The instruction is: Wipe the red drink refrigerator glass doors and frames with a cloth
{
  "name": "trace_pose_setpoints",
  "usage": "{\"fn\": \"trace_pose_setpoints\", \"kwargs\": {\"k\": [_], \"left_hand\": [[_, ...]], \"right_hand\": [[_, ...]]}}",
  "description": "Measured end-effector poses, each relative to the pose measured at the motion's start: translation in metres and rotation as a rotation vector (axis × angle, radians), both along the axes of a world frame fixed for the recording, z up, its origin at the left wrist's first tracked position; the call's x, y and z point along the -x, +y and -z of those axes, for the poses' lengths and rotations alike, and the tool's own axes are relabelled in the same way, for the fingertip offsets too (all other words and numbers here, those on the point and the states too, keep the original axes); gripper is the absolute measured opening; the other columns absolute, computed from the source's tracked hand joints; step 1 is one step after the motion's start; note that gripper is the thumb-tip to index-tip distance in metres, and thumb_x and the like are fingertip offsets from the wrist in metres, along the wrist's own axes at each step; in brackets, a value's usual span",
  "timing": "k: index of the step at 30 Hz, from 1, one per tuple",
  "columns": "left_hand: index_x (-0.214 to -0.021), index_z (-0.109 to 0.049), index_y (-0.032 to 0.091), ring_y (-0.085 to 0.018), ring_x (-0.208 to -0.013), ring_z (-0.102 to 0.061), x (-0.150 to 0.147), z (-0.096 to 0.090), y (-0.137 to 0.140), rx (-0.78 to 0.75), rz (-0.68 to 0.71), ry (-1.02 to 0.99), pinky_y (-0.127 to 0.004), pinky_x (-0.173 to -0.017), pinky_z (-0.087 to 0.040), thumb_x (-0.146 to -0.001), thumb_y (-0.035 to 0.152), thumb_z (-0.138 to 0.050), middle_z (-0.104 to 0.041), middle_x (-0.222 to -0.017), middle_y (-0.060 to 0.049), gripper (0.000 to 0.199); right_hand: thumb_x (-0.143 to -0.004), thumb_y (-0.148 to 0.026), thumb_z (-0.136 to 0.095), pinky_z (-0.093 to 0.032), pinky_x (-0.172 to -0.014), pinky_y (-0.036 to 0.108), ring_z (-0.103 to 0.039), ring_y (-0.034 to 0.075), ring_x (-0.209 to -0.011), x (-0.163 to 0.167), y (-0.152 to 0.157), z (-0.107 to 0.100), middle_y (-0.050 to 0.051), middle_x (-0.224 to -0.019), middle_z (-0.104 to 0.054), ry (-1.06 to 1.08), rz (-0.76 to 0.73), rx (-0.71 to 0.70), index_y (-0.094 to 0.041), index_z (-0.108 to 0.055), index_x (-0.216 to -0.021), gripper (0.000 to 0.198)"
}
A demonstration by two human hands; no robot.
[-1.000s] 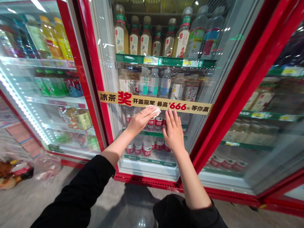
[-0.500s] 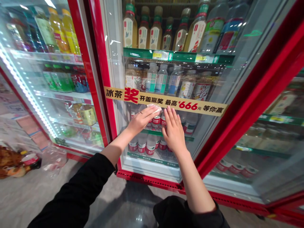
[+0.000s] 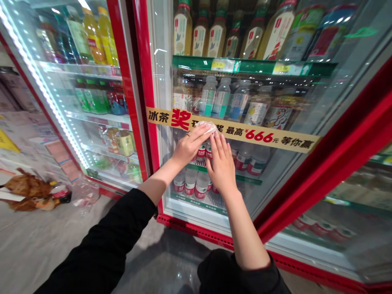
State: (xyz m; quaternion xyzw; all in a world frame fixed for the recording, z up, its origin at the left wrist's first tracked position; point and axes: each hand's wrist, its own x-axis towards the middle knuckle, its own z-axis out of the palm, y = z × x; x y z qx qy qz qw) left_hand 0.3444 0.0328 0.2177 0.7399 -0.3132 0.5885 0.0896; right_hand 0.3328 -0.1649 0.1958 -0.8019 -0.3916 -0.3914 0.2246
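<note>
While hands [image 3: 190, 146] lie close, cloth [image 3: 208, 125] overlaps banner [image 3: 233, 131]

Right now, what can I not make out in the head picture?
Head view: some lettering on the yellow strip, covered by the white cloth.
Head view: palm of the left hand, turned away.
Head view: tops of some upper bottles, cut by the top edge.
</note>
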Motion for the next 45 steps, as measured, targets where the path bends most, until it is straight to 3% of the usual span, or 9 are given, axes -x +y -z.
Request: {"fn": "trace_pose_setpoints", "kwargs": {"k": [4, 8, 13, 18, 24, 31, 35, 39, 45], "left_hand": [[-0.167, -0.047, 0.035, -0.021, -0.157, -0.054, 0.022, 0.014, 0.032, -0.062, -0.051, 0.046, -0.049, -0.129, -0.054, -0.111, 0.009, -0.049, -0.065, -0.161, -0.005, 0.062], [-0.163, -0.052, 0.036, -0.021, -0.156, -0.056, 0.032, 0.003, 0.06, 0.042, -0.149, -0.04, -0.048, -0.131, -0.053, -0.11, 0.012, -0.055, -0.066, -0.16, -0.004, 0.059], [-0.16, -0.056, 0.035, -0.022, -0.156, -0.056, 0.017, -0.015, 0.043, 0.201, -0.181, -0.109, -0.051, -0.133, -0.049, -0.112, 0.013, -0.049, -0.066, -0.159, -0.004, 0.053], [-0.161, -0.055, 0.029, -0.023, -0.157, -0.055, 0.02, 0.002, 0.03, 0.052, -0.129, -0.022, -0.052, -0.131, -0.052, -0.111, 0.009, -0.049, -0.068, -0.157, -0.008, 0.054], [-0.159, -0.057, 0.033, -0.023, -0.155, -0.057, 0.052, 0.003, 0.083, -0.077, -0.114, 0.121, -0.052, -0.13, -0.052, -0.11, 0.012, -0.057, -0.066, -0.16, -0.006, 0.054], [-0.153, -0.065, 0.035, -0.023, -0.152, -0.06, 0.034, -0.021, 0.079, 0.294, -0.22, -0.079, -0.052, -0.133, -0.049, -0.11, 0.012, -0.056, -0.069, -0.156, -0.003, 0.05], [-0.158, -0.059, 0.033, -0.022, -0.155, -0.057, 0.028, -0.007, 0.055, 0.162, -0.169, -0.023, -0.052, -0.133, -0.048, -0.11, 0.009, -0.054, -0.068, -0.157, -0.005, 0.055], [-0.162, -0.054, 0.034, -0.023, -0.155, -0.056, 0.042, 0.004, 0.066, 0.011, -0.144, 0.046, -0.053, -0.13, -0.052, -0.109, 0.009, -0.057, -0.067, -0.158, -0.007, 0.059], [-0.159, -0.057, 0.04, -0.023, -0.154, -0.058, 0.049, -0.016, 0.09, -0.029, -0.121, 0.111, -0.054, -0.13, -0.051, -0.11, 0.015, -0.06, -0.066, -0.16, -0.002, 0.056]], "right_hand": [[-0.107, -0.017, -0.043, -0.027, -0.14, 0.06, -0.019, 0.027, -0.173, -0.001, 0.002, 0.001, 0.01, -0.185, -0.025, 0.004, 0.0, -0.019, -0.024, -0.002, -0.18, 0.084], [-0.106, -0.015, -0.046, -0.028, -0.139, 0.058, -0.02, 0.028, -0.173, -0.003, 0.001, 0.005, 0.01, -0.185, -0.025, -0.016, 0.01, -0.005, -0.024, 0.001, -0.18, 0.088], [-0.103, -0.013, -0.048, -0.03, -0.139, 0.06, -0.022, 0.029, -0.173, -0.007, 0.005, 0.012, 0.01, -0.185, -0.025, -0.027, 0.005, 0.014, -0.025, 0.006, -0.179, 0.094], [-0.102, -0.012, -0.049, -0.031, -0.138, 0.061, -0.023, 0.029, -0.172, -0.007, 0.015, 0.013, 0.01, -0.185, -0.025, -0.042, -0.003, 0.002, -0.026, 0.007, -0.179, 0.096], [-0.103, -0.012, -0.048, -0.03, -0.139, 0.058, -0.023, 0.028, -0.172, -0.001, 0.017, 0.01, 0.01, -0.184, -0.027, -0.029, 0.036, 0.036, -0.023, 0.005, -0.18, 0.094], [-0.101, -0.01, -0.05, -0.03, -0.139, 0.059, -0.023, 0.029, -0.172, -0.005, 0.02, 0.013, 0.01, -0.184, -0.029, -0.022, 0.048, 0.029, -0.022, 0.004, -0.18, 0.096], [-0.101, -0.01, -0.05, -0.029, -0.14, 0.058, -0.022, 0.028, -0.173, -0.003, 0.027, 0.011, 0.01, -0.184, -0.028, -0.027, 0.043, 0.025, -0.022, 0.004, -0.18, 0.096], [-0.101, -0.011, -0.049, -0.03, -0.14, 0.057, -0.021, 0.027, -0.173, -0.002, 0.03, 0.009, 0.009, -0.185, -0.025, -0.029, 0.021, 0.044, -0.023, 0.006, -0.179, 0.096], [-0.103, -0.012, -0.048, -0.029, -0.14, 0.057, -0.02, 0.027, -0.173, 0.001, 0.035, 0.013, 0.007, -0.186, -0.023, -0.006, -0.025, 0.072, -0.025, 0.009, -0.179, 0.096]]}}
